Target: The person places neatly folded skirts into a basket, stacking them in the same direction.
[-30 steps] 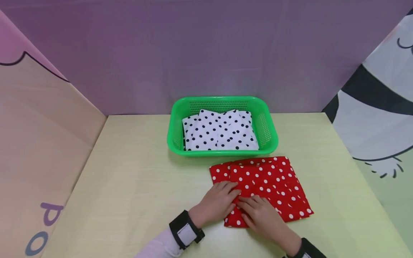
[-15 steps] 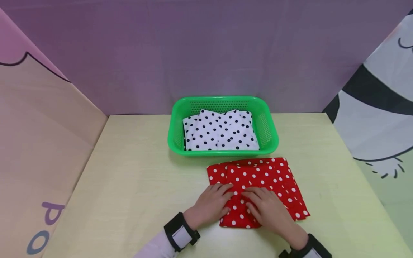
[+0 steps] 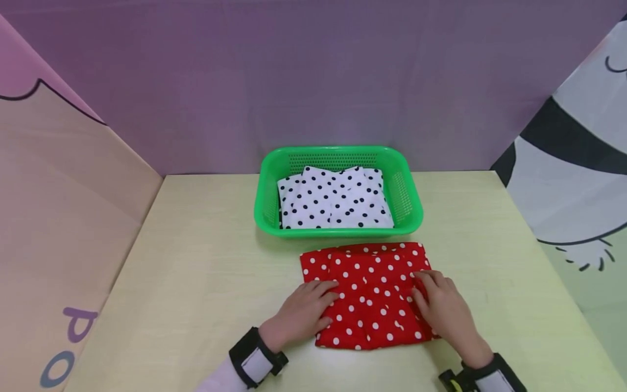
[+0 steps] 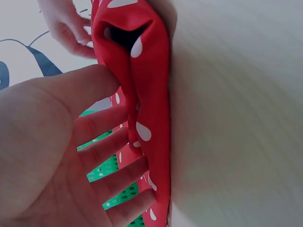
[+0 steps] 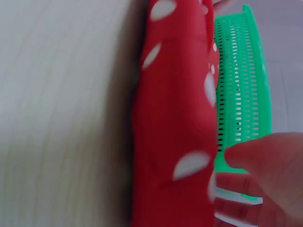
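Observation:
A folded red cloth with white dots (image 3: pixel 369 299) lies on the table in front of the basket, its layers showing from the side in the left wrist view. My left hand (image 3: pixel 301 313) rests on the cloth's left edge; the left wrist view shows its fingers (image 4: pixel 113 146) spread and fairly straight against the fabric. On the opposite side, my right hand (image 3: pixel 447 310) touches the cloth's right edge from above. In the right wrist view, its thumb (image 5: pixel 255 153) and fingers sit beside the red fabric, with the fingertips partly hidden behind it.
A green plastic basket (image 3: pixel 411 212) with perforated sides stands behind the red cloth, near the back wall. White cloth with black dots (image 3: pixel 338 198) lies folded inside it. Printed fabric panels border the pale wooden table (image 3: pixel 210 261) on the left, back and right.
The red cloth has slid left and slightly nearer. My left hand has gone left with it, while my right hand has moved from the cloth's middle to its right edge.

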`<action>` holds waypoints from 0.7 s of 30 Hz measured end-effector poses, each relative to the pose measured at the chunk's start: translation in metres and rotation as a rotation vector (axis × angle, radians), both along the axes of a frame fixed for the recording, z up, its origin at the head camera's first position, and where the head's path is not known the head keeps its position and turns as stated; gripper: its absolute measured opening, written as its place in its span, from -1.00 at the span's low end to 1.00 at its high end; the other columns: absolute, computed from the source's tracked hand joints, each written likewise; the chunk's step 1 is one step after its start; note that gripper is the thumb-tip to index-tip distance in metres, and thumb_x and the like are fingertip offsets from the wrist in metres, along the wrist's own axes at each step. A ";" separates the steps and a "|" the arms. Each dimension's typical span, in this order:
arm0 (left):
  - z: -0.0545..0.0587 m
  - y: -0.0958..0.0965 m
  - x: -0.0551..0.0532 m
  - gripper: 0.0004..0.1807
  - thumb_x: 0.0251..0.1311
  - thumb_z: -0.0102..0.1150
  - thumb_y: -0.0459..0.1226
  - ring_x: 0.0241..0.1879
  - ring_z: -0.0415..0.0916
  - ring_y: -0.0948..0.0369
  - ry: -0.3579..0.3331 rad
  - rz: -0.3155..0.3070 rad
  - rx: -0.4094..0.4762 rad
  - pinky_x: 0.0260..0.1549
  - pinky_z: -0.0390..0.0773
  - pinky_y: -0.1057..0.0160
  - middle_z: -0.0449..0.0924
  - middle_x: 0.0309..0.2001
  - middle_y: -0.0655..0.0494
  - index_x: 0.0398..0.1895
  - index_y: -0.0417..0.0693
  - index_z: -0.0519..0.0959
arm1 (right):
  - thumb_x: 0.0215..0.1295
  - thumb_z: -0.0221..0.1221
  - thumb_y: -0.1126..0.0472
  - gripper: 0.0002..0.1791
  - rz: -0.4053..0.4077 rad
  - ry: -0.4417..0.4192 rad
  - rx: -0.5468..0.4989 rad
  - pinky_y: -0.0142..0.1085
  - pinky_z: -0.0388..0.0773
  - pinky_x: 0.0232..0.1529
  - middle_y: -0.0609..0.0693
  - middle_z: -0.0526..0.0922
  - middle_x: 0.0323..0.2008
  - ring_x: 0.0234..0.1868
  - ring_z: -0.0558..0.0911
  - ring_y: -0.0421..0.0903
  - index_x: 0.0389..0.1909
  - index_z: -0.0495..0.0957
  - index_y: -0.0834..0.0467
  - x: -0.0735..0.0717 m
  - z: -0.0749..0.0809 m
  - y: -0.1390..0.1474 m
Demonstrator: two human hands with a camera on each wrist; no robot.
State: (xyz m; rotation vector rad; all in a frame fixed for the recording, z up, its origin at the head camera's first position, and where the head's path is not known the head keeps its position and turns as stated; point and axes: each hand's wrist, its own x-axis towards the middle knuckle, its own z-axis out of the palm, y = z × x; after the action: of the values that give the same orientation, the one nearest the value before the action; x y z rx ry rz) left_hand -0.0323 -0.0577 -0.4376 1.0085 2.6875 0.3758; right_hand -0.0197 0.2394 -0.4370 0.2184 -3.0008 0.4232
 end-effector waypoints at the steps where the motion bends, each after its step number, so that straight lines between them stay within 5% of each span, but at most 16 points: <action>1: 0.001 -0.002 0.000 -0.34 0.01 0.29 -0.04 0.22 0.22 0.16 -0.008 0.005 0.001 0.18 0.34 0.10 0.27 0.26 0.11 0.22 0.03 0.39 | -0.08 0.38 0.19 -0.42 -0.005 -0.009 -0.002 0.02 0.59 -0.28 0.29 0.46 -0.10 -0.15 0.49 0.19 0.00 0.46 0.32 0.000 -0.001 0.001; 21: 0.001 -0.043 0.002 -0.31 -0.05 0.35 -0.14 0.26 0.17 0.16 -0.071 0.080 0.034 0.17 0.35 0.07 0.24 0.28 0.12 0.23 -0.01 0.37 | -0.21 0.45 0.16 -0.30 -0.008 -0.116 -0.035 -0.09 0.62 -0.29 0.23 0.43 -0.04 -0.10 0.47 0.09 0.04 0.45 0.27 0.003 -0.012 -0.029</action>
State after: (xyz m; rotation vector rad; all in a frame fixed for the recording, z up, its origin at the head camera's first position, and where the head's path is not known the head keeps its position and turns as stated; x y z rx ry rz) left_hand -0.0303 -0.1009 -0.4364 0.8816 2.6721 0.4650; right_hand -0.0163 0.2103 -0.4494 0.1846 -3.1035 0.5034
